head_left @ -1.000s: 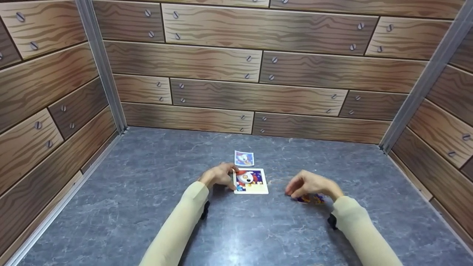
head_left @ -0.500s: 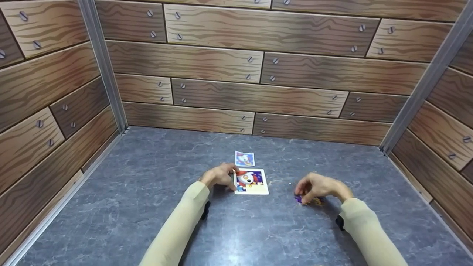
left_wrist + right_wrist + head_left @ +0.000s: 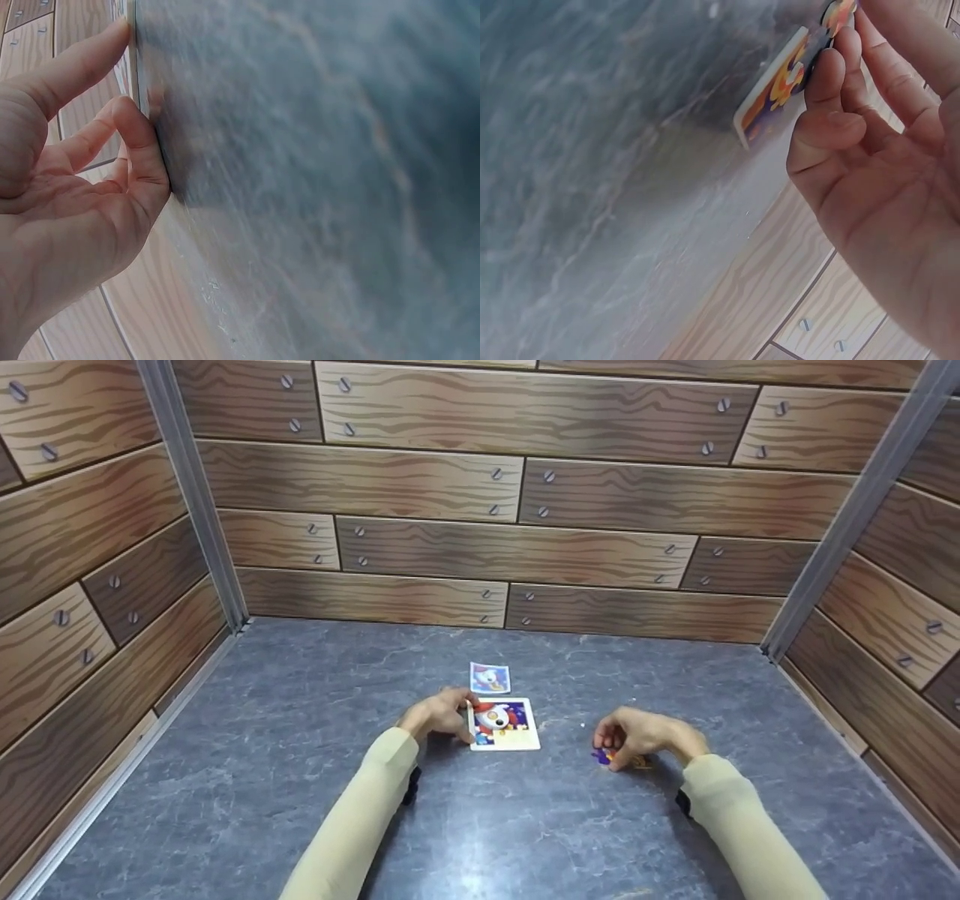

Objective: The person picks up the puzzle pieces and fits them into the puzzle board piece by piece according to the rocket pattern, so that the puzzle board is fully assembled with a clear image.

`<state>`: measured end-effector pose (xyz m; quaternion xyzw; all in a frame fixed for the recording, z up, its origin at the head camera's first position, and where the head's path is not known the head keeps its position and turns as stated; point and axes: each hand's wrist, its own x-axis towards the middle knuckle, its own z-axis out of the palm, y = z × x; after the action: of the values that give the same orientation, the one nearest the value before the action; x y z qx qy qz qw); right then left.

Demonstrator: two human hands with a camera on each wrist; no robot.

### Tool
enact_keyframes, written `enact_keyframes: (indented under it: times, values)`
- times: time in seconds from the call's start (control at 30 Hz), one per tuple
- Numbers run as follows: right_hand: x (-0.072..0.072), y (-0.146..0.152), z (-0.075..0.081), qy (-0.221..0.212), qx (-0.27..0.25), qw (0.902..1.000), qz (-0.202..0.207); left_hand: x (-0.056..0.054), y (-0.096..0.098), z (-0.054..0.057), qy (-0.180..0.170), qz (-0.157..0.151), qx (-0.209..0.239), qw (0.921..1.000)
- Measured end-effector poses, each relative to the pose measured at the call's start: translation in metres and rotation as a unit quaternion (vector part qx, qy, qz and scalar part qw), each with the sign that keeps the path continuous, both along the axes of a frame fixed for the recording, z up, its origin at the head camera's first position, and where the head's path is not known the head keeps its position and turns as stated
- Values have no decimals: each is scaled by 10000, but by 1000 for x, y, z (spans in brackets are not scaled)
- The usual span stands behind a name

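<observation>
A small jigsaw puzzle (image 3: 504, 724) in a white frame lies flat in the head view, partly filled with a red, white and purple picture. Its lower part shows bare cream backing. My left hand (image 3: 442, 714) holds the frame's left side, thumb near the lower corner and a finger near the upper one. To the right, my right hand (image 3: 637, 733) pinches a purple and orange puzzle piece (image 3: 602, 755) close to the table. More loose pieces (image 3: 776, 86) lie under that hand, seen in the right wrist view. How many there are is hidden.
Just behind the puzzle lies a small picture card (image 3: 490, 678) with a similar picture. A tiny white speck (image 3: 583, 725) is on the grey marbled table (image 3: 360, 660). Wood-patterned walls (image 3: 420, 540) enclose the back and both sides.
My right hand shifted slightly right over the loose pieces, and a purple and orange piece now shows between its fingers. My left hand has stayed on the puzzle. The head view tilted slightly.
</observation>
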<state>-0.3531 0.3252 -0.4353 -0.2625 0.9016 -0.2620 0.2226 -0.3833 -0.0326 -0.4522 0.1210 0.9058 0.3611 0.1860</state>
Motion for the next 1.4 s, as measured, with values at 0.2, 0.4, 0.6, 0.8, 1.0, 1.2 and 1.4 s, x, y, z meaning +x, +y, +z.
enact_keyframes:
  times: [0.2, 0.4, 0.6, 0.8, 1.0, 1.2, 1.4]
  values:
    - [-1, -12, 2, -52, 58, 10000, 41, 1, -5, 1, 224, -79, -87, 9997]
    - [-1, -17, -1, 6, -211, 9996, 171, -1, -3, 2, 298, -144, -140, 9994]
    - [0, -23, -6, -172, -170, 9997, 45, 1, 0, -4, 105, -61, -89, 9999]
    - [-5, -30, -9, -861, -490, 9948, -227, 3, 1, -5, 61, -80, -5, 9999]
    - [-11, -48, -9, -1180, -709, 9895, -447, 3, 0, -3, 256, -172, -129, 9994]
    - [-15, -61, -9, -1298, -872, 9852, -705, 2, 0, -1, 281, -176, -152, 9993]
    - [-17, -68, -11, -1406, -1152, 9799, -819, 1, 1, 0, 288, -149, -100, 9994]
